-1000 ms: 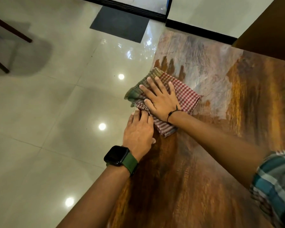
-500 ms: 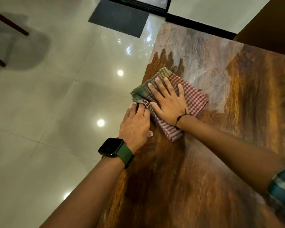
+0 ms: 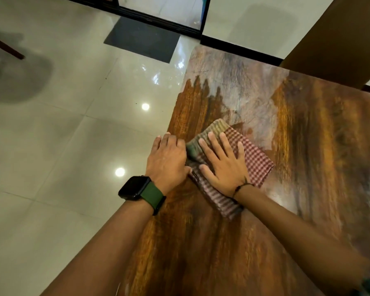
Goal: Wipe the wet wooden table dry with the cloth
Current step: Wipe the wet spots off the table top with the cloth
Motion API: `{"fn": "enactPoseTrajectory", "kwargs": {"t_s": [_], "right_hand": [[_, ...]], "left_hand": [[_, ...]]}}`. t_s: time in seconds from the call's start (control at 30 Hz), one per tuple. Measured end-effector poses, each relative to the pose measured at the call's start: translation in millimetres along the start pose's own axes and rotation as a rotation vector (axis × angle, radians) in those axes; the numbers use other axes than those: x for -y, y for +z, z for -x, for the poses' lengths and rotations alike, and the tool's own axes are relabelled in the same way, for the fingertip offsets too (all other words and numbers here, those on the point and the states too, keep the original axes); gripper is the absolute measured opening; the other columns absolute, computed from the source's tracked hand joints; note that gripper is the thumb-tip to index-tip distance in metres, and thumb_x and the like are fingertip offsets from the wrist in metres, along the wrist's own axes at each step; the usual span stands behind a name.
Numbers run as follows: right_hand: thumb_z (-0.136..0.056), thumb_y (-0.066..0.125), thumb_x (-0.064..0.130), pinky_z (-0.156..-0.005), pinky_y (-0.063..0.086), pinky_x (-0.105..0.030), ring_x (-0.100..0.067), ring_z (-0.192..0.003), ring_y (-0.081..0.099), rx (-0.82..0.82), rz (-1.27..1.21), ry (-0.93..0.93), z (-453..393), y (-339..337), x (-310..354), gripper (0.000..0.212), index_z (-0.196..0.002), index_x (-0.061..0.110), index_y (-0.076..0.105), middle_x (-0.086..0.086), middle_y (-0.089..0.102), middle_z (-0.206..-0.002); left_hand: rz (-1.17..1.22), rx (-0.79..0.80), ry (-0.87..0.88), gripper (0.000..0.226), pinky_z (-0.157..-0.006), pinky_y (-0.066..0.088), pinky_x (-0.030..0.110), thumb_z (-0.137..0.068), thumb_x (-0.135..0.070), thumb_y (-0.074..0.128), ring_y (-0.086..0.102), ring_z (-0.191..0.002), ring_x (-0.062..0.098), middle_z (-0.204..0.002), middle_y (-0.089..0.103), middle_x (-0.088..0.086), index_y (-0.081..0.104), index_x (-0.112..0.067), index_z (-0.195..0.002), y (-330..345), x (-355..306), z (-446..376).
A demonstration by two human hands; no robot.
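Pressed right hand (image 3: 223, 167) flat, fingers spread, on folded cloth (image 3: 255, 162) near left edge of table (image 3: 201, 242). Rested left hand (image 3: 168, 161) beside it, fingers curled at cloth's edge; grip unclear.

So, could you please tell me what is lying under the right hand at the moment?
The right hand lies flat, fingers spread, on the folded checked cloth, which rests on the wooden table. Whether the wood beneath the cloth is wet cannot be seen.

hands: 2 (left hand (image 3: 167, 161), right hand (image 3: 224, 167)) | cloth (image 3: 254, 161): 1 | table (image 3: 222, 253): 1 | watch (image 3: 135, 187): 1
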State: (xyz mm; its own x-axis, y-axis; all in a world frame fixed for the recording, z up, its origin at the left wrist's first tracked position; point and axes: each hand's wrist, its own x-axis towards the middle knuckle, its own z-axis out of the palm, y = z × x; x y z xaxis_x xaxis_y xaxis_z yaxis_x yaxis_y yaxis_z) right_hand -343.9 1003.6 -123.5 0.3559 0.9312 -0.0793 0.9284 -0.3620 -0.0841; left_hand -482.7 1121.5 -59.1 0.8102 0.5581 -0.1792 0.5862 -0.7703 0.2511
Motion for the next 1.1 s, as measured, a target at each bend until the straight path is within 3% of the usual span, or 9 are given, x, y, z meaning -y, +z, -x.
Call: {"fn": "enactPoseTrajectory", "kwargs": {"t_s": [0.1,0.23,0.33,0.47,0.57,0.67,0.8,0.93,1.1], "right_hand": [[-0.089,0.009,0.068,-0.112,-0.003,-0.057,-0.019,-0.146,0.003,0.01,-0.014,-0.11,-11.9,-6.7,-45.6,0.06,-0.144,0.047,-0.002,0.013,0.002,-0.155],[-0.094,0.018,0.061,-0.112,-0.01,-0.053,-0.015,-0.145,-0.008,0.019,-0.084,0.235,-62.4,-18.3,-81.3,0.057,-0.146,0.046,0.001,0.012,-0.002,-0.158],[-0.095,0.017,0.057,-0.112,-0.01,-0.055,-0.016,-0.145,-0.01,0.019,-0.088,0.344,-59.7,-14.6,-69.7,0.056,-0.147,0.043,0.001,0.012,-0.005,-0.158],[-0.089,0.01,0.063,-0.11,-0.014,-0.05,-0.012,-0.144,-0.009,-0.024,-0.045,0.164,-6.0,-2.8,-59.2,0.059,-0.144,0.046,-0.004,0.018,-0.008,-0.153],[-0.088,0.012,0.067,-0.111,-0.014,-0.046,-0.012,-0.145,-0.006,-0.02,-0.011,0.089,-11.2,-7.8,-95.5,0.059,-0.142,0.049,-0.006,0.018,-0.006,-0.153],[-0.084,0.008,0.069,-0.111,-0.014,-0.049,-0.012,-0.145,-0.009,0.005,-0.066,0.262,-49.3,-16.2,-134.1,0.063,-0.141,0.05,-0.008,0.017,-0.008,-0.156],[-0.089,0.016,0.064,-0.112,-0.007,-0.056,-0.017,-0.145,-0.007,-0.018,-0.09,0.413,-98.2,-23.5,-169.9,0.063,-0.147,0.042,0.004,0.01,-0.002,-0.159],[-0.096,0.019,0.055,-0.111,-0.004,-0.061,-0.02,-0.145,-0.008,-0.008,-0.048,0.514,-109.2,-31.1,-161.2,0.058,-0.149,0.037,0.002,0.005,-0.005,-0.159],[-0.088,0.004,0.064,-0.106,-0.018,-0.057,-0.019,-0.143,-0.017,0.012,-0.016,0.222,-64.8,-13.1,-79.8,0.065,-0.146,0.039,-0.01,0.01,-0.02,-0.152]], "left_hand": [[0.049,-0.066,0.037,0.054,-0.112,0.023,0.041,-0.084,-0.041,0.059,0.034,-0.129,0.028,-0.133,0.044,0.011,0.042,-0.012,-0.126,-1.5,-2.1,-19.0],[0.184,-0.182,-0.023,0.05,-0.11,0.027,0.039,-0.089,-0.034,0.055,0.038,-0.126,0.028,-0.133,0.046,0.013,0.039,-0.011,-0.13,0.7,-6.2,-53.4],[0.27,-0.246,-0.06,0.039,-0.103,0.031,0.037,-0.092,-0.028,0.051,0.044,-0.116,0.029,-0.125,0.051,0.015,0.044,-0.008,-0.125,8.1,-16.7,-73.1],[0.238,-0.296,0.009,0.03,-0.107,0.026,0.038,-0.091,-0.022,0.049,0.045,-0.115,0.029,-0.118,0.054,0.015,0.051,-0.006,-0.117,17.2,-26.1,-92.0],[0.175,-0.306,0.049,0.031,-0.112,0.024,0.041,-0.092,-0.022,0.047,0.04,-0.123,0.031,-0.124,0.052,0.017,0.052,-0.005,-0.117,17.3,-26.3,-106.5],[0.192,-0.317,0.048,0.031,-0.113,0.023,0.044,-0.092,-0.021,0.048,0.038,-0.127,0.033,-0.126,0.051,0.019,0.053,-0.003,-0.116,17.4,-20.4,-115.0],[0.268,-0.315,-0.033,0.039,-0.112,0.024,0.044,-0.093,-0.031,0.039,0.036,-0.128,0.032,-0.13,0.046,0.018,0.052,-0.004,-0.118,21.6,-12.5,-113.1],[0.237,-0.258,0.015,0.057,-0.114,0.014,0.04,-0.089,-0.044,0.023,0.037,-0.127,0.033,-0.13,0.047,0.019,0.049,-0.003,-0.12,23.3,-17.8,-112.0],[0.222,-0.223,0.034,0.062,-0.113,0.017,0.04,-0.088,-0.048,0.021,0.039,-0.125,0.033,-0.127,0.05,0.019,0.049,-0.003,-0.121,24.4,-18.3,-113.1]]}}
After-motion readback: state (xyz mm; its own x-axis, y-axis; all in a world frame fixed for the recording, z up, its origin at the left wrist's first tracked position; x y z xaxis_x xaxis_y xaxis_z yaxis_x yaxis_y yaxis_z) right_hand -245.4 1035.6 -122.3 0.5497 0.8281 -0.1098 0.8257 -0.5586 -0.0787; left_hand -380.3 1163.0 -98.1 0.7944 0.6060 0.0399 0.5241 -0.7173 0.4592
